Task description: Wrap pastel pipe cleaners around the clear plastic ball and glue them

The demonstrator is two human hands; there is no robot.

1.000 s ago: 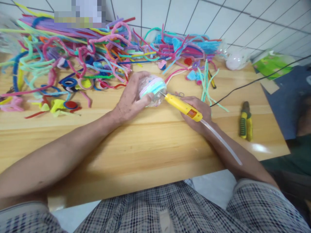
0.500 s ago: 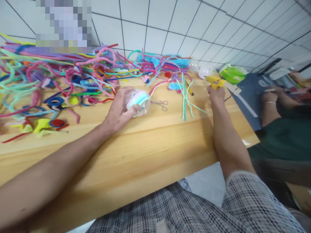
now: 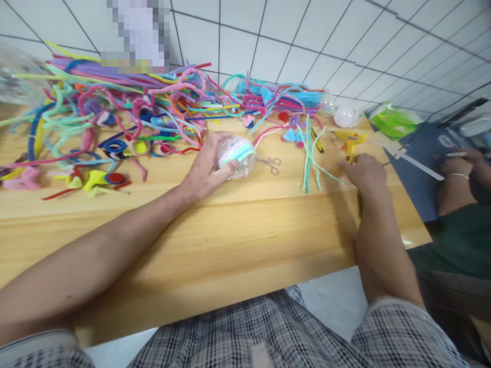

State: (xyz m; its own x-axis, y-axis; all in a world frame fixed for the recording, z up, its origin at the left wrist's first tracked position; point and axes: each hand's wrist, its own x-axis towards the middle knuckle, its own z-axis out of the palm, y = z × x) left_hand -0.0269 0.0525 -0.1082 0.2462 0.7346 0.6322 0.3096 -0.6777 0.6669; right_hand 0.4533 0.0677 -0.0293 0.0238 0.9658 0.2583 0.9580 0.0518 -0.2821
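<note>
My left hand (image 3: 209,166) is wrapped round a clear plastic ball (image 3: 247,166) with pastel pipe cleaners wound about its middle, the thumb lying across the front. On the right, a yellow hot glue gun (image 3: 351,138) points its nozzle left. My right hand (image 3: 366,174) has its fingertips at the lower end of the handle, and most of the handle shows above them. Between the hands lie small scissors (image 3: 271,163), with bent mint green pipe cleaners (image 3: 309,158) to their right.
Pipe cleaners (image 3: 126,110) in many colours cover the back left of the wooden table (image 3: 230,230). Another clear ball (image 3: 345,116) and a green packet (image 3: 395,121) stand at the back right, near the tiled wall. A co-worker's hand (image 3: 456,166) is at the far right.
The view has shifted, so the table items appear further right. My right hand has moved down and right against the glue gun, leaving more of its handle showing. My left hand still holds the ball.
</note>
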